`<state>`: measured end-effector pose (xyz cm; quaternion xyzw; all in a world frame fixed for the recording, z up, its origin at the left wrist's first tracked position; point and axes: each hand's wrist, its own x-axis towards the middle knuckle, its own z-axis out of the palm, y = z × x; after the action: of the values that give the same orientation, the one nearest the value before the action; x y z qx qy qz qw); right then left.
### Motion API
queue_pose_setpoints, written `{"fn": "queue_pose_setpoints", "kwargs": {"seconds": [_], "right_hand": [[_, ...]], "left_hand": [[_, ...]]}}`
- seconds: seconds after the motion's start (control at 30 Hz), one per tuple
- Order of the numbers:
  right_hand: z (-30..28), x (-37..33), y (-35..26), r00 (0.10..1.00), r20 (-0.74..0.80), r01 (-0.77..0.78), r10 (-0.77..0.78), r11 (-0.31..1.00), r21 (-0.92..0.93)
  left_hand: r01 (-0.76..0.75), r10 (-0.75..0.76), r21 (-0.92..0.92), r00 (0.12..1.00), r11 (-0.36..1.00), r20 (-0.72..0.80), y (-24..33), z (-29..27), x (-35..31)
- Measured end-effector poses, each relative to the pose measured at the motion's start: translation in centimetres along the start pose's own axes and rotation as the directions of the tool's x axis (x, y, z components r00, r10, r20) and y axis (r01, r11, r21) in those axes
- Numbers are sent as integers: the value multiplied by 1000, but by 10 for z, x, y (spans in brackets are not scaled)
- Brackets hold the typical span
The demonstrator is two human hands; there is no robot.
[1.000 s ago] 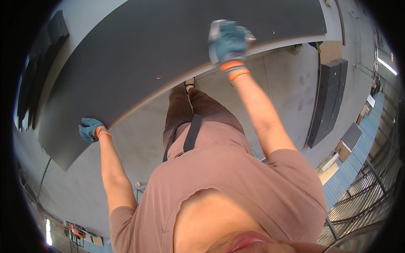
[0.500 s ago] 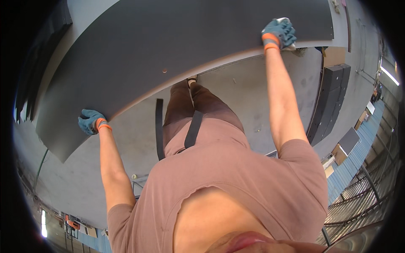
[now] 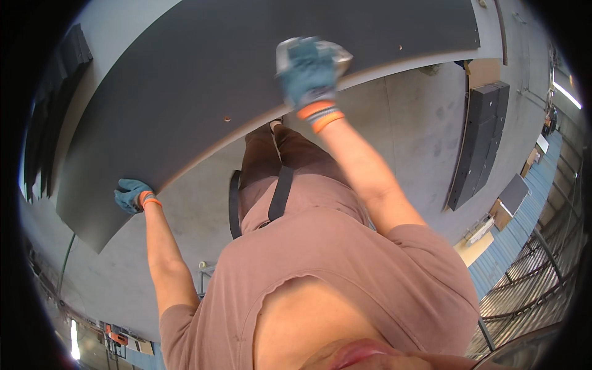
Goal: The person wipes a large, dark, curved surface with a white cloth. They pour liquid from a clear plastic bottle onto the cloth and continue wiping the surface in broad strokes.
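Note:
A long dark grey panel (image 3: 185, 80) with small round holes lies before me, its near edge bowed by the lens. My left hand (image 3: 133, 195), in a blue-grey glove with an orange cuff, is closed over the panel's near edge toward the left end. Over the middle of the panel, my right hand (image 3: 308, 74) wears a matching glove and is blurred by motion. Bunched under its fingers is a whitish cloth (image 3: 339, 55), pressed on the panel's surface near the edge. Part of the cloth is hidden beneath the glove.
Dark panels (image 3: 52, 117) stand stacked at the far left. On the right, a stack of dark boards (image 3: 481, 145) lies beside a brown cardboard piece (image 3: 484, 73). Grey concrete floor (image 3: 394, 129) shows between the panel and my body.
My right hand has swept left along the panel with the cloth, from near the right end to the middle. My left hand keeps its place on the edge; the view has shifted slightly.

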<state>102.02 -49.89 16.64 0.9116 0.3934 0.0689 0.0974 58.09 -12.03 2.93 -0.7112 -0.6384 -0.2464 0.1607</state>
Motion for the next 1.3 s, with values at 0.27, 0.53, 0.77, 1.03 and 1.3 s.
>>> {"fn": "queue_pose_setpoints", "kwargs": {"seconds": [0.27, 0.53, 0.77, 1.03, 1.3], "right_hand": [[98, -5, 237, 800, -49, -592, 598, 773, -227], [13, 35, -24, 989, -144, 1, -23, 989, -151], [-13, 48, -269, 829, -145, 551, -540, 744, 379], [-56, 171, -148, 948, 301, -72, 105, 990, -118], [-61, 221, -349, 952, 179, -283, 249, 937, 204]], "left_hand": [[-68, 68, 32, 998, 997, 3, 33, -16, 5], [-18, 18, 20, 1000, 1000, -11, 40, -34, -8], [50, -50, -25, 999, 998, 21, 62, -33, 0], [71, -47, -92, 969, 993, 243, 51, -73, 1], [47, -28, -196, 995, 980, 95, -159, -12, 121]]}}
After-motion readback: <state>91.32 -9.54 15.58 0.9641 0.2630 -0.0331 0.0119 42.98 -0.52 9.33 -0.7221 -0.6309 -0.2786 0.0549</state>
